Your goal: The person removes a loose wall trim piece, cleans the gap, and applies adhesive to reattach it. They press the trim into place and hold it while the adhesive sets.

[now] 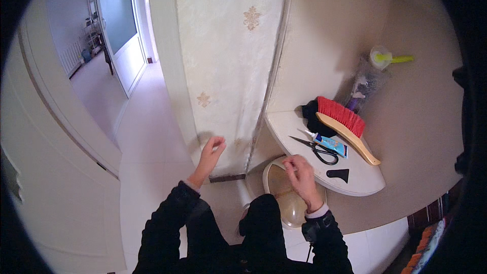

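Note:
My left hand point(210, 153) is raised in front of the patterned wallpaper point(228, 66), its fingers curled and pressed together. Whether it holds anything small cannot be made out. By the front edge of the white corner shelf point(362, 186) is my right hand point(302, 178), also with bent, closed fingers whose contents are hidden. Nearest to it on the shelf are black-handled scissors point(324, 156) and a small black scraper point(339, 174). Behind these lie a blue tube point(331, 145) with a white nozzle and a red-bristled brush point(342, 116) with a wooden handle.
Black cloth point(313, 119) lies beside the brush. A clear plastic bag point(366, 86) and a cup with a yellow-green piece point(395, 59) stand against the wall. Under the shelf is a lower rounded shelf point(269, 177). At left are a white door point(61, 182) and a doorway.

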The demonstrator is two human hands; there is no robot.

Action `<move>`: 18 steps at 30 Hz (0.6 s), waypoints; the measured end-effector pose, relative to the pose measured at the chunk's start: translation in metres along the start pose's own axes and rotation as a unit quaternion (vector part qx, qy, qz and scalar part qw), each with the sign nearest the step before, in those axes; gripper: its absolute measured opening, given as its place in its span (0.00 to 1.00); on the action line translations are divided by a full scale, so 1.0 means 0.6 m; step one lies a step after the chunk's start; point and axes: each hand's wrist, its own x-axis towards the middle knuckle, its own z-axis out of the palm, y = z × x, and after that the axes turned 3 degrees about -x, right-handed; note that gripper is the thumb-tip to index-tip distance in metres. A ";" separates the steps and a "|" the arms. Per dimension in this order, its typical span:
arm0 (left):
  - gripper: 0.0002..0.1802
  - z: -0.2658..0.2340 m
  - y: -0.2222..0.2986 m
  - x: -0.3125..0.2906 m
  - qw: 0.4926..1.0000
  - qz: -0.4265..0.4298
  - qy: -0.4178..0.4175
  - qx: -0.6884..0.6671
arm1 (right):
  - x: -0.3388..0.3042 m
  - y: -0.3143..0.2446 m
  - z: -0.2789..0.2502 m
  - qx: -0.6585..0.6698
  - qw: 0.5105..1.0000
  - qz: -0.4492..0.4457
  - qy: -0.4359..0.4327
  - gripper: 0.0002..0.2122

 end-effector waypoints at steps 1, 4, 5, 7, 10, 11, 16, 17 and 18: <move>0.20 0.019 0.035 0.022 0.999 0.030 -0.014 -0.006 | 0.005 -0.004 -0.025 -0.075 0.995 -0.051 0.046 0.05; 0.30 0.074 0.094 0.054 0.983 0.183 0.010 0.021 | 0.009 0.006 -0.083 -0.156 0.981 -0.046 0.107 0.07; 0.33 0.083 0.100 0.060 0.984 0.165 0.023 0.066 | 0.009 0.017 -0.099 -0.190 0.973 -0.048 0.117 0.08; 0.39 0.096 0.098 0.081 0.971 0.206 0.040 0.119 | 0.007 0.043 -0.126 -0.253 0.956 -0.054 0.138 0.10; 0.42 0.096 0.069 0.116 0.973 0.173 0.059 0.142 | 0.001 0.081 -0.153 -0.288 0.946 -0.032 0.147 0.12; 0.42 0.100 0.058 0.126 0.957 0.201 0.072 0.199 | 0.002 0.091 -0.160 -0.290 0.945 -0.025 0.150 0.12; 0.40 0.121 0.059 0.144 0.965 0.131 0.088 0.208 | 0.018 0.101 -0.177 -0.251 0.958 -0.040 0.135 0.11; 0.39 0.121 0.075 0.145 0.972 0.148 0.053 0.173 | 0.020 0.096 -0.176 -0.240 0.961 -0.049 0.132 0.10; 0.39 0.113 0.097 0.147 0.981 0.142 0.014 0.133 | 0.019 0.088 -0.169 -0.231 0.964 -0.050 0.119 0.10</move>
